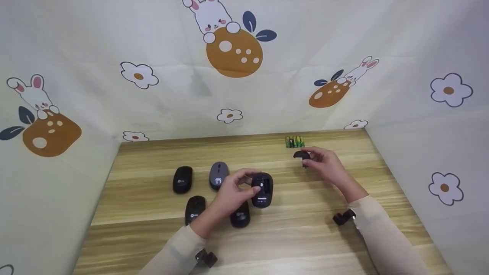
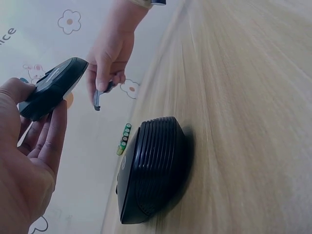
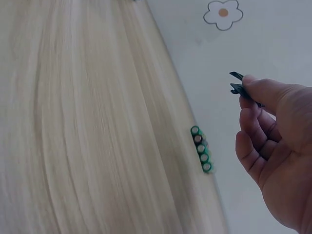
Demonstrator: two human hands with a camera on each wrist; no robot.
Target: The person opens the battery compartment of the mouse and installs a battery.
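My left hand point(image 1: 233, 194) grips a black computer mouse point(image 1: 263, 201) above the table, its underside turned up toward the head view. An uncovered battery slot point(image 1: 267, 186) shows in that underside; it looks dark, and I cannot tell whether anything lies in it. Off to the right, my right hand point(image 1: 325, 165) pinches a small black battery cover point(image 1: 301, 154) between thumb and fingers, apart from the mouse. In the right wrist view the cover point(image 3: 240, 90) is seen edge-on. Just beyond this hand, a row of several green batteries point(image 1: 295, 142) lies near the table's back edge.
Three black mice, at the left point(image 1: 183, 179), front left point(image 1: 195, 210) and under the left hand point(image 1: 240, 216), sit on the wooden table point(image 1: 298, 229). A grey mouse point(image 1: 218, 170) sits behind the left hand. Patterned cloth walls point(image 1: 172, 103) enclose the table's back and sides.
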